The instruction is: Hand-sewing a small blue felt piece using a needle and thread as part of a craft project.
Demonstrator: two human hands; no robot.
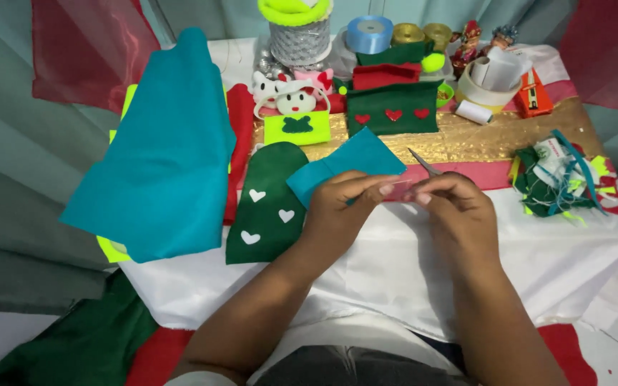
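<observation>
Pinching a teal felt piece, the left hand met the right hand, which gripped silver scissors.

Head view, looking down over a cloth-covered worktop. Left hand pinches a piece of teal felt by its near edge; fingers curled on it. Right hand meets the left at the fingertips, holding small scissors, blades pointing up and away. A small pink scrap sits between the two hands.

Left of the hands: dark green felt mitten shape with three white hearts, lying flat. Further left, a large teal felt sheet draped over the worktop edge. Behind: green felt pouch with three red hearts, blue ribbon roll, heap of felt offcuts at right.
</observation>
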